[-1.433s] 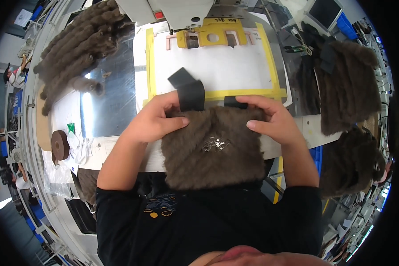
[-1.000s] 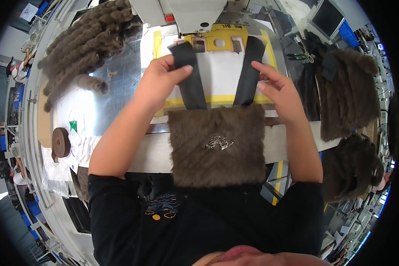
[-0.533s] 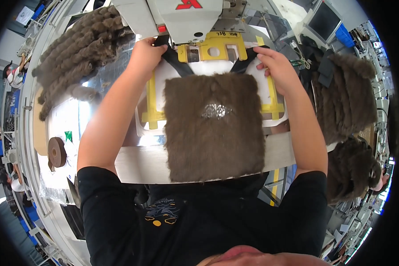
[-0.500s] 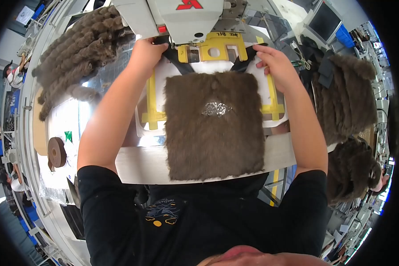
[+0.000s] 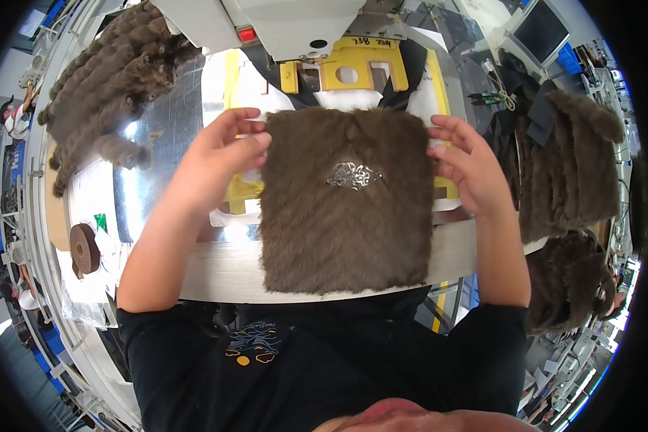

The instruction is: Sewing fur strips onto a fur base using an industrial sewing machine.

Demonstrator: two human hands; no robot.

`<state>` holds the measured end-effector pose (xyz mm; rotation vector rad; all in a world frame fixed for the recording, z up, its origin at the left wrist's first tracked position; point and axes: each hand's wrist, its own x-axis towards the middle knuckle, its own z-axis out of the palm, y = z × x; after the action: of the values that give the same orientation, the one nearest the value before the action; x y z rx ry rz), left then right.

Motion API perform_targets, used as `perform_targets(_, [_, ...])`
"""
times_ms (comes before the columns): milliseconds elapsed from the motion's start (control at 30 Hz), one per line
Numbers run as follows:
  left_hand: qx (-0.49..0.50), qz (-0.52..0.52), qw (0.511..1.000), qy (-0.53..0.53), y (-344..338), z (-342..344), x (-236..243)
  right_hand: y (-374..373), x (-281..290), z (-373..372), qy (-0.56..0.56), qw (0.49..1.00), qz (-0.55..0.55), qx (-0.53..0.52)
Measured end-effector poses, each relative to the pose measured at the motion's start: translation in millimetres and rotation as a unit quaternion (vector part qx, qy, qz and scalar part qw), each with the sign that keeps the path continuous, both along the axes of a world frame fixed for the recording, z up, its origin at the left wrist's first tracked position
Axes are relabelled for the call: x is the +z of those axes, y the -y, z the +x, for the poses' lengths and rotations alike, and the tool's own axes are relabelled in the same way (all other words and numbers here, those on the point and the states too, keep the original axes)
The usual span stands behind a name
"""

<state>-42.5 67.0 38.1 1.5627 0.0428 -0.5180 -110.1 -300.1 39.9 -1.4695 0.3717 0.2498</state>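
A square brown fur panel [image 5: 345, 237] with a patch of silvery pieces [image 5: 353, 175] near its middle lies in front of me, over a white board [image 5: 216, 86] edged with yellow tape. Black straps [image 5: 399, 93] run from its far edge beside and beneath a yellow template [image 5: 371, 65] under the machine head. My left hand [image 5: 223, 151] is at the panel's upper left edge, fingers apart and tips at the fur. My right hand [image 5: 464, 158] is open at the upper right edge, its fingertips beside the fur.
Fur strips [image 5: 104, 86] pile at the back left, above a brown tape roll [image 5: 83, 248]. More fur pieces [image 5: 561, 165] lie on the right, near cables [image 5: 500, 90] and a monitor [image 5: 540, 29]. The white machine head [image 5: 295, 21] overhangs the back. Other people [image 5: 25, 291] sit far left.
The fur panel slid away from me toward the machine, carrying the straps under it. Since half a second ago, both my hands let go of the straps and came back to the panel's sides.
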Motion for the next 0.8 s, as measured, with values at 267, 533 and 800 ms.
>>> perform_targets(267, [-0.079,0.064,0.994,-0.029,20.3,-6.4,-3.1,5.0,-16.0,-12.5,0.017,0.998,0.043,-0.030])
perform_targets(533, [-0.214,0.233,0.945,0.079,23.6,-18.3,4.0,-7.6,-8.0,-34.5,0.011,0.999,-0.041,0.018])
perform_targets(800, [-0.207,0.217,0.951,0.078,20.1,-50.7,9.6,-10.3,-3.3,-54.3,0.037,0.967,-0.232,0.100])
